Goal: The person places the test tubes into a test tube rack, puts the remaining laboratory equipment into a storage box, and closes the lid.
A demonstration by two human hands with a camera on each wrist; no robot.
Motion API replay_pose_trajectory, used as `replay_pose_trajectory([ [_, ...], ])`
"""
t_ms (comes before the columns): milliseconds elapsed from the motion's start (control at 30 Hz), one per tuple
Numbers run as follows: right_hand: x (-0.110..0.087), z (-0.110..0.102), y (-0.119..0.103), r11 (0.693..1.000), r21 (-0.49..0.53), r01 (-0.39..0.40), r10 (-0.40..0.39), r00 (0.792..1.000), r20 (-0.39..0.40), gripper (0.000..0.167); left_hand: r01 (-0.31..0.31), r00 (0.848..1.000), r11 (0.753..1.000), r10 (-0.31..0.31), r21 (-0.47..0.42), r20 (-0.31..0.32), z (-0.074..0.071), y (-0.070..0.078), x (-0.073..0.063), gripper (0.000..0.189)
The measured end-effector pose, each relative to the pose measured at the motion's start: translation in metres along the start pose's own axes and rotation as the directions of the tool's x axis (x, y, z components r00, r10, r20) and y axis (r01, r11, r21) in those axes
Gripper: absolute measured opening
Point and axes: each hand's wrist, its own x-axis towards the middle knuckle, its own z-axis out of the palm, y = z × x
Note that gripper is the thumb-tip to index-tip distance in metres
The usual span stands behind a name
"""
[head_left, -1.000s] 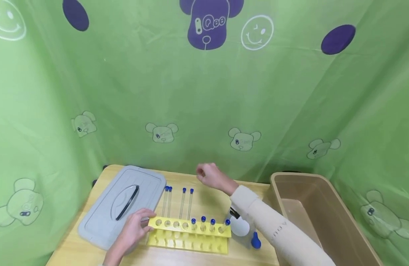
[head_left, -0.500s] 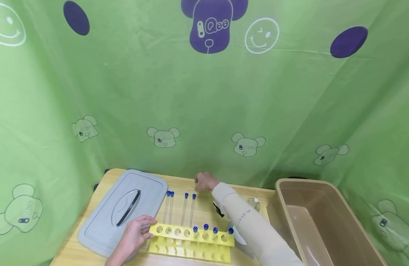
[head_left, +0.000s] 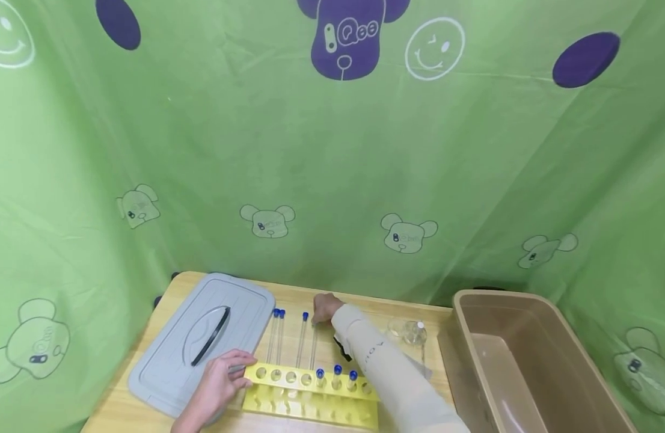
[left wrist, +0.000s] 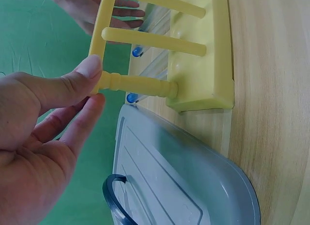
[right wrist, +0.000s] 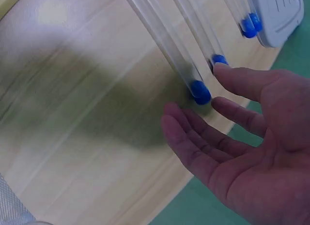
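My left hand [head_left: 219, 382] pinches the left end of a yellow test tube rack [head_left: 311, 412] between thumb and fingers. In the left wrist view, the thumb and a finger meet at the corner of the rack's upper bar [left wrist: 99, 38]. Several blue-capped test tubes stand in the rack's right-hand holes. Behind the rack, more capped test tubes lie on the table. My right hand [head_left: 326, 307] reaches over the rightmost lying one. In the right wrist view, loosely bent fingers spread around that test tube's blue cap [right wrist: 200, 92], with a gap showing between.
A grey lid [head_left: 167, 367] with a black handle lies to the left of the rack. On the right stands a deep brown bin [head_left: 457, 355]. Clear glassware [head_left: 413, 334] with a white top sits between bin and right sleeve. A green curtain [head_left: 332, 150] surrounds the table [head_left: 365, 307].
My right hand has come down and slightly left, to the cap of the rightmost lying test tube. The left hand keeps its hold on the rack.
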Motion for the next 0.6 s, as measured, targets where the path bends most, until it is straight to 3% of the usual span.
replay_pose_trajectory([
  [200, 0.019, 0.017, 0.006, 0.999, -0.052, 0.015, -0.019, 0.997, -0.074, 0.025, -0.013, 1.0, 1.0, 0.013, -0.008, -0.014, 0.0, -0.001, 0.0, 0.042],
  [467, 0.027, 0.03, 0.003, 1.0, 0.001, -0.016, 0.016, 0.987, -0.16, 0.021, -0.03, 0.999, 0.999, 0.029, -0.035, -0.025, 0.001, -0.001, -0.001, 0.042],
  [600, 0.027, 0.031, -0.002, 0.998, 0.057, 0.0, 0.013, 0.976, -0.217, 0.03, -0.018, 1.0, 0.999, 0.017, -0.035, -0.025, 0.0, -0.003, -0.001, 0.042],
])
